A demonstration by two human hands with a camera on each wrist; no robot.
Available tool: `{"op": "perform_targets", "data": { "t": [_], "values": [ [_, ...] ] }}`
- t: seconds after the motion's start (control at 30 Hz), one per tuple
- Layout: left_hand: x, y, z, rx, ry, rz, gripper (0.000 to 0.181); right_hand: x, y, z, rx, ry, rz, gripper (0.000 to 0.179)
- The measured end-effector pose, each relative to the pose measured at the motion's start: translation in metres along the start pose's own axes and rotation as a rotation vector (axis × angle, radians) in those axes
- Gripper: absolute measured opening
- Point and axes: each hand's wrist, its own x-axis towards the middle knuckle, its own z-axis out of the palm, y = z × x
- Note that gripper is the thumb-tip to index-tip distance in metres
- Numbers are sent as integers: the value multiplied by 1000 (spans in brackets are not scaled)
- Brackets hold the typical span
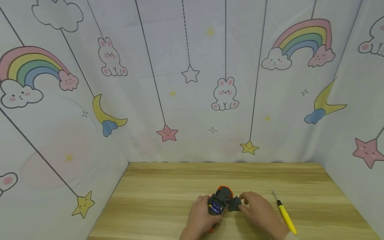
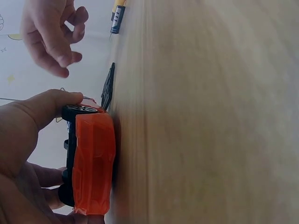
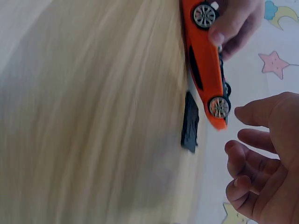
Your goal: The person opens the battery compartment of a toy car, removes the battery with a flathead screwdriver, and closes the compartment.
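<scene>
My left hand grips an orange toy car, which lies upside down on the table with its wheels up. In the head view its black underside shows an open compartment holding a dark blue battery pack with printed letters. Beside the car, a flat black cover lies on the wood. Near that cover hovers my right hand, fingers loosely bent, and the right wrist view shows nothing between them.
A screwdriver with a yellow handle lies to the right of my right hand, its tip pointing away. The wooden table meets a curtain printed with stars, rabbits and rainbows at the back and sides.
</scene>
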Motion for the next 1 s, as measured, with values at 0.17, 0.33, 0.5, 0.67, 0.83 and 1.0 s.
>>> {"op": "perform_targets", "data": {
  "t": [0.17, 0.33, 0.5, 0.67, 0.83, 1.0],
  "values": [
    [0, 2, -1, 12, 7, 10, 83, -1, -20, 16, 52, 36, -55, 25],
    [1, 0, 1, 29, 6, 8, 85, 1, -33, 27, 55, 60, -102, 26],
    [0, -2, 4, 38, 9, 15, 85, 7, -40, 35, 49, 41, -135, 21],
    [-1, -2, 4, 21, 3, 20, 80, 13, -43, 38, 75, 4, -154, 17],
    [0, -3, 3, 27, 8, 22, 78, 18, -45, 40, 107, -22, -162, 15],
    [0, -2, 1, 31, 17, 22, 77, 19, -47, 41, 105, -31, -186, 13]
  ]
}}
